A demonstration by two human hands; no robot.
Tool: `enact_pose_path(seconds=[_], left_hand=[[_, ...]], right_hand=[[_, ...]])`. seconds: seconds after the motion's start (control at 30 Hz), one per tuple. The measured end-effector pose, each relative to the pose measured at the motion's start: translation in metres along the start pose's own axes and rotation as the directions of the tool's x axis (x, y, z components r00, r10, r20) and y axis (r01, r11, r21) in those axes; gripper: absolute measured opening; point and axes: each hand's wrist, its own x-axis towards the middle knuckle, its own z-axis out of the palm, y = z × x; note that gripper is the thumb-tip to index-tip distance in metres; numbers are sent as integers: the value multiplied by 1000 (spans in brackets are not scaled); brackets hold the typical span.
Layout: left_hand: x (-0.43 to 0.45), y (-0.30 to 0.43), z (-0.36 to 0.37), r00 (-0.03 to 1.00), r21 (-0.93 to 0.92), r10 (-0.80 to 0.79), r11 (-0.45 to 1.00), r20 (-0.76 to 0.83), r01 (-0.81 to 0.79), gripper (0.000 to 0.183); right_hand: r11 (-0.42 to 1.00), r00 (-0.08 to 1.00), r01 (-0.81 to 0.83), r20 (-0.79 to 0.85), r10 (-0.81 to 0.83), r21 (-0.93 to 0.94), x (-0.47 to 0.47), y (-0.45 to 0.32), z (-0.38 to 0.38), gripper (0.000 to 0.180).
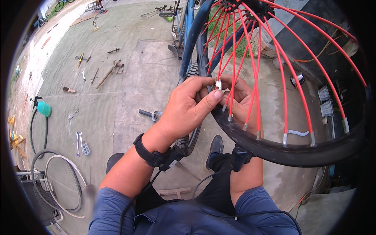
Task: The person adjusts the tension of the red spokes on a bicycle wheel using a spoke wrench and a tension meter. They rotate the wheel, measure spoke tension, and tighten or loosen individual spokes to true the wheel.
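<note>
Between the thumb and fingers of my left hand (pixel 192 102) is a small silvery metal piece, apparently a spoke wrench (pixel 218 85). It sits around the lower end of a red-covered spoke (pixel 218 72). From the other side, the fingertips of my right hand (pixel 241 113) meet it, partly hidden behind other spokes. Both hands are at the rim of a bicycle wheel (pixel 293 154) with a black rim and silvery spoke nipples. A white strip (pixel 298 133) stands between two spokes. The wheel's hub (pixel 232 4) is at the top edge, beside the blue frame (pixel 195 35).
On the ground cloth to the left lie a hammer (pixel 105 77), a wooden-backed brush (pixel 69 90), pliers (pixel 80 59) and several wrenches (pixel 77 144). A green spray bottle (pixel 44 109) and loose tyres (pixel 79 191) are farther left. A metal cup (pixel 298 79) stands right of the wheel.
</note>
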Motion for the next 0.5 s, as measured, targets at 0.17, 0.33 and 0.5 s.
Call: enact_pose_path(seconds=[0.17, 0.33, 0.5], left_hand=[[-1, -2, 2, 999, -41, -35, 999, -6, 34, 31], [-1, 3, 1, 999, -24, -39, 999, 12, 39, 26], [0, 6, 1, 995, 38, 94, 995, 8, -95, 22]], right_hand=[[998, 1000, 25, 5, -26, 64, 1, -6, 6, 39], [998, 999, 23, 21, -25, 61, 4, -5, 2, 39], [991, 999, 30, 7, -32, 132, 5, -4, 5, 42]])
